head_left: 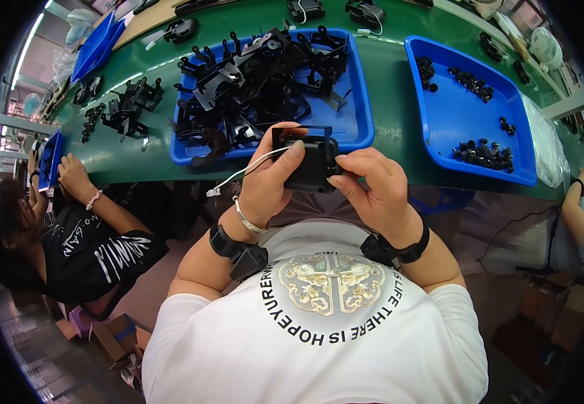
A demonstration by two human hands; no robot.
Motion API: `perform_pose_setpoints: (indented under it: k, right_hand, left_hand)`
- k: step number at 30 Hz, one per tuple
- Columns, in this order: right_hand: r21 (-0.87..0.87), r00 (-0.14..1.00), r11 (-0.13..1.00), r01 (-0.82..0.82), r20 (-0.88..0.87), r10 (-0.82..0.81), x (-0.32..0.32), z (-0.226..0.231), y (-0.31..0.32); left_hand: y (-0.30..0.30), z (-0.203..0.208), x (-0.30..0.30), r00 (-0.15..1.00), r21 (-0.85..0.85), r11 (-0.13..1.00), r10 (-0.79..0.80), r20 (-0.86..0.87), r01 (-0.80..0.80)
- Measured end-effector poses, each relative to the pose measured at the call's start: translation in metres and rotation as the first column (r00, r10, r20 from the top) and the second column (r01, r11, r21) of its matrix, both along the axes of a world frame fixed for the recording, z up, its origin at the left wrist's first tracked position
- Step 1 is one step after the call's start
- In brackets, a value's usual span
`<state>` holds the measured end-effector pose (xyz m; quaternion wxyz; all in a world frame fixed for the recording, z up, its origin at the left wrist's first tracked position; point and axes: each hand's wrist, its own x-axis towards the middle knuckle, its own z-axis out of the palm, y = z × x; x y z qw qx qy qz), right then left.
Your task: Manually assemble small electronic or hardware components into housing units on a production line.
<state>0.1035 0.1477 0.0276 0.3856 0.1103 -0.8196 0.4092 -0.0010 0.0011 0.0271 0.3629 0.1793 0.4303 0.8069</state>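
In front of my chest, my left hand point(277, 168) is closed round a black box-shaped device point(313, 168). A U-shaped black bracket point(330, 133) sits across the device's far end. From the device a white cable point(255, 163) runs out over my left fingers to a white plug point(214, 192), which hangs free. At the device's right side my right hand point(377, 185) pinches with thumb and forefinger. Something small and dark lies between those fingertips, too covered to make out. Both hands are just off the table's near edge.
Ahead, a blue tray point(362, 94) is heaped with black brackets. On the right a second blue tray point(433, 128) holds clusters of small black knobs, beside a clear plastic bag point(547, 148). Loose brackets point(132, 108) lie left on the green table point(389, 81). Co-workers sit at both sides.
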Motion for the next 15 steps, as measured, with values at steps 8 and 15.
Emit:
perform_pose_setpoints:
  k: [8,15]
  right_hand:
    - [0.140,0.985,0.983,0.121,0.102,-0.136,0.003,-0.007,0.005]
    - [-0.198,0.959,0.980,0.029,0.282,0.029,0.002,-0.009,0.003]
  left_hand:
    - [-0.001,-0.004,0.001,0.952,-0.085,0.994,0.038,-0.302,-0.066]
    - [-0.001,-0.004,0.002,0.933,-0.047,0.995,0.062,-0.355,-0.084]
